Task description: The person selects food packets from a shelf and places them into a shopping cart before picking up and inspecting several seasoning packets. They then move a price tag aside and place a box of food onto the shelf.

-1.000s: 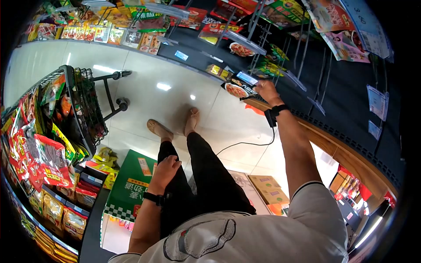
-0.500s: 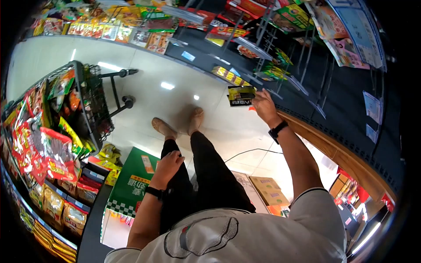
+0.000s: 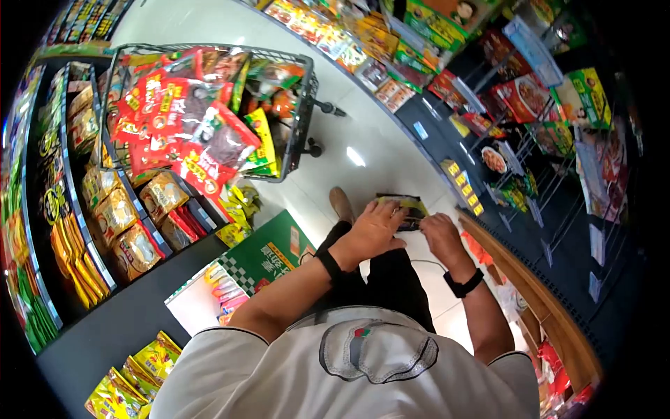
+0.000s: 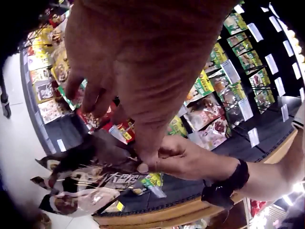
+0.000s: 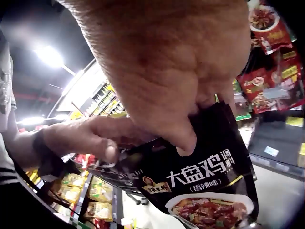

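In front of my body, my right hand [image 3: 444,241] pinches the upper edge of several black seasoning packets [image 5: 209,167]. The front one shows white lettering and a red stew in a white bowl. Fanned apart, the lower ends of the packets [image 4: 86,191] stick out at the lower left in the left wrist view. My left hand [image 3: 371,234] lies over them in the head view, its fingers fairly straight and its thumb apart. Close up, the left hand [image 4: 138,67] hides part of the top edges, its thumb near the right thumb.
A shopping cart [image 3: 300,133] heaped with red snack bags [image 3: 174,115] stands ahead to the left. Shelves with bagged goods [image 3: 136,248] line my left. On my right is a dark rack with hanging packets [image 3: 523,94] and a wooden edge [image 3: 551,300]. A green box [image 3: 276,248] stands beside my legs.
My right hand has drawn back from the rack with the black packets to in front of my body. My left hand has risen from my thigh to them. The view has turned toward the right rack.
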`<state>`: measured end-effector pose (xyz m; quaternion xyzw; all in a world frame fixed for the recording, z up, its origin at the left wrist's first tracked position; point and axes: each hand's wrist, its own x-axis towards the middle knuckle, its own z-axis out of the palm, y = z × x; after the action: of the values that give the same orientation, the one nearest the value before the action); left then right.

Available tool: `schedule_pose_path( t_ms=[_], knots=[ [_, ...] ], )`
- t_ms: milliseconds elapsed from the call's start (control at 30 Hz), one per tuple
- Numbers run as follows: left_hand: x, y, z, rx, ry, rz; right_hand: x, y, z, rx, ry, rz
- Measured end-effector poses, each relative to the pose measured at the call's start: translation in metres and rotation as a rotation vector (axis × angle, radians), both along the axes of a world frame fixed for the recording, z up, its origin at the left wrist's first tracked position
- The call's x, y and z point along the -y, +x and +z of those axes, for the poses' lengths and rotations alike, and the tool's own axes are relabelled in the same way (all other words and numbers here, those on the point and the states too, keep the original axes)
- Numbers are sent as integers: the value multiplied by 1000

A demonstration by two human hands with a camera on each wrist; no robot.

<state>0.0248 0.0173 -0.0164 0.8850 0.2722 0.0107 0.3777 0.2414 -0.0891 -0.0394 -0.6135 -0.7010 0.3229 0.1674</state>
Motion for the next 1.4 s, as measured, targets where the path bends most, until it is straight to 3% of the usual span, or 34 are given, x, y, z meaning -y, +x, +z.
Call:
schedule_pose_path(
  t_ms=[100, 200, 233, 367, 467, 533, 600, 700, 800, 833, 867, 1000, 1133, 1267, 1300, 1400],
  knots=[
    [-10, -15, 25, -151, -87, -76, -35, -28, 39, -43, 74, 52],
    [-23, -33, 47, -238, -96, 52, -63, -51, 74, -78, 111, 83],
    [-30, -44, 49, -176, 45, 22, -73, -58, 82, -84, 120, 95],
    [-55, -67, 70, -228, 70, 85, -110, -74, 111, -73, 187, 104],
    [-79, -86, 87, -48, 107, 174, -139, -82, 140, -233, 291, -5],
    [-99, -93, 120, 6, 97, 244, -150, -75, 146, -207, 334, -183],
    [-115, -107, 144, 56, 70, 294, -158, -69, 141, -466, 199, -457],
    [-134, -125, 179, 139, 41, 333, -164, -58, 77, -789, -22, -718],
    [-148, -135, 198, 229, 42, 453, -162, -79, 35, -1057, -353, -860],
    [-153, -138, 208, 197, -8, 503, -164, -89, 23, -1162, -446, -819],
    [-161, -143, 203, 225, -50, 553, -171, -100, 5, -1249, -544, -845],
    [-193, -157, 185, 314, -211, 718, -207, -140, 7, -1502, -593, -664],
    [-224, -168, 160, 323, -259, 756, -239, -170, 37, -1601, -501, -609],
    [-262, -186, 137, 401, -415, 749, -261, -179, 26, -1562, -577, -570],
    [-270, -191, 136, 324, -442, 773, -266, -182, 23, -1534, -582, -619],
    [-285, -199, 132, 363, -469, 788, -275, -187, 17, -1441, -544, -509]
  ],
)
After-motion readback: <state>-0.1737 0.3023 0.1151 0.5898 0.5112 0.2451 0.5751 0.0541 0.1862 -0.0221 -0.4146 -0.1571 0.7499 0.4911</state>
